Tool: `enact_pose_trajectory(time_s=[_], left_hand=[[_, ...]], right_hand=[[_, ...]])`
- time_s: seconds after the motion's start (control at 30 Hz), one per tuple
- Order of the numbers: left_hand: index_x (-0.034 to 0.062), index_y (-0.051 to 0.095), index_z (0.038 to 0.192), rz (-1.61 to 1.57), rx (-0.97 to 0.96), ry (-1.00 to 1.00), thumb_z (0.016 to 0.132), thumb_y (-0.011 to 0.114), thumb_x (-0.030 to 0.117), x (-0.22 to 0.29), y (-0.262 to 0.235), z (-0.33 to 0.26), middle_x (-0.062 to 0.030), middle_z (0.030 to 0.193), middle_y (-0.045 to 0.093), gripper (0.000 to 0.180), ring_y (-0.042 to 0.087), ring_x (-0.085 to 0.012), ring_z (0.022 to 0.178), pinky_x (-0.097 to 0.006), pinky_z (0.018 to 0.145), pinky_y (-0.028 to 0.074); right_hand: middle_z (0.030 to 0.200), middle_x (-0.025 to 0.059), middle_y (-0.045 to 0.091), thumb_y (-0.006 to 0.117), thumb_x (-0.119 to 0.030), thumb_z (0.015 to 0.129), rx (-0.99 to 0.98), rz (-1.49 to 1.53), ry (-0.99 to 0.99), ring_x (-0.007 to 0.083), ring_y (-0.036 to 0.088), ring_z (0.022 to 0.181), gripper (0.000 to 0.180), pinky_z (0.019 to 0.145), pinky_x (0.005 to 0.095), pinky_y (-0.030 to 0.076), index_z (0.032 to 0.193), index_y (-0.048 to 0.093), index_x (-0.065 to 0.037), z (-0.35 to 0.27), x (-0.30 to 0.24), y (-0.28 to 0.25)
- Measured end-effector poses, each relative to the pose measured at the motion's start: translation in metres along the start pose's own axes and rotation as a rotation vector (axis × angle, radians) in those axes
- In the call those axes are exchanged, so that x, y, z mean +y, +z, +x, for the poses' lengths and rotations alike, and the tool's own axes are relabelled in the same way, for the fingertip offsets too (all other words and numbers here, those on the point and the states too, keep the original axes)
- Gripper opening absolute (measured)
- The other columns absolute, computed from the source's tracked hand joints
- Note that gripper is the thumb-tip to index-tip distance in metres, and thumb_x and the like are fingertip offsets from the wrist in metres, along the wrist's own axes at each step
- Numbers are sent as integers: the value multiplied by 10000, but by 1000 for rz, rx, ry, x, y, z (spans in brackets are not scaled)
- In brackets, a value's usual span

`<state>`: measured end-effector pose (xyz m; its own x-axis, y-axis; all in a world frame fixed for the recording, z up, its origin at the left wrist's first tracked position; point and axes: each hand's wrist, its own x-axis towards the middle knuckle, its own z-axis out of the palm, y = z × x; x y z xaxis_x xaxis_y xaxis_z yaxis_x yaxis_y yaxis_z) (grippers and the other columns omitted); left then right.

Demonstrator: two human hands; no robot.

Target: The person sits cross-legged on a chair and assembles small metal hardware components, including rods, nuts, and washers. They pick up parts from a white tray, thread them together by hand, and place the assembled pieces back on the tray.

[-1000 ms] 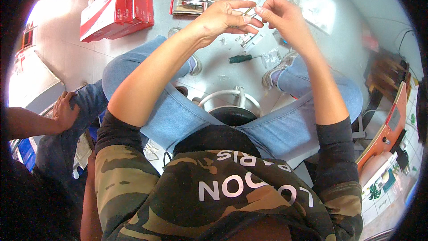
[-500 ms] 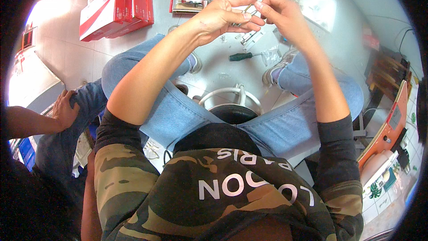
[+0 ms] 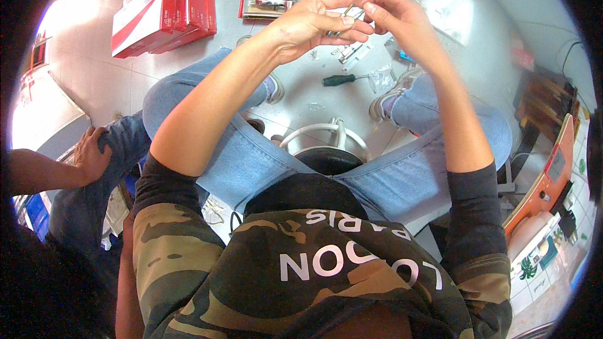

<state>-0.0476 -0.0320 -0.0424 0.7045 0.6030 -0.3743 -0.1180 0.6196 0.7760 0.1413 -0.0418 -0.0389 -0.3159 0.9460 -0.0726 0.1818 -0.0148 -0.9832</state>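
Out in front of me, my left hand (image 3: pixel 304 30) is closed round several thin metal pieces. One slim brass-coloured piece (image 3: pixel 349 9) sticks up between its thumb and forefinger; the pieces look like screws or pins but are too small to name surely. My right hand (image 3: pixel 399 16) meets the left fingertips, its thumb and forefinger pinched at the end of a thin metal piece. Below both hands, a screwdriver with a dark green handle (image 3: pixel 339 80) lies on the floor. Just beyond the left hand is an open cardboard box (image 3: pixel 245 5) with shiny chrome parts inside.
Red and white boxes (image 3: pixel 146 24) stand at the far left. Clear plastic bags (image 3: pixel 380 78) and small metal bits (image 3: pixel 349 54) lie between my feet. Another person's hand (image 3: pixel 93 154) rests on a knee at my left. An orange board (image 3: pixel 545 176) leans at the right.
My right hand has shifted slightly, its fingers a little higher at the left fingertips. A small blue thing now shows by my right wrist. The left hand stays nearly still.
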Motion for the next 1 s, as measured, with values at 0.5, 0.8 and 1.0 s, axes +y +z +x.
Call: enact_pose_trajectory(time_s=[0.5,0.8,1.0], left_hand=[[61,393,1221,-7,23,-34,809,562,198,4,5,-4,-128,1037,566,466,565,-172,916,-328,840,445],[49,389,1212,-357,42,68,827,532,166,1,-3,0,-117,1174,480,427,449,-217,1108,-344,929,386],[43,411,1159,-571,178,243,841,496,108,14,-5,9,-127,1157,492,336,442,-236,1118,-353,932,375]], right_hand=[[631,12,537,542,-353,818,-44,-96,-34,68,487,581,321,516,212,394,812,578,-35,3,0,3],[609,18,531,589,-201,778,319,-304,-218,84,489,550,159,505,233,396,849,587,-58,-5,-13,8],[632,75,488,590,-109,764,115,-635,-426,183,474,510,281,490,294,381,1044,579,-88,-16,-23,34]])
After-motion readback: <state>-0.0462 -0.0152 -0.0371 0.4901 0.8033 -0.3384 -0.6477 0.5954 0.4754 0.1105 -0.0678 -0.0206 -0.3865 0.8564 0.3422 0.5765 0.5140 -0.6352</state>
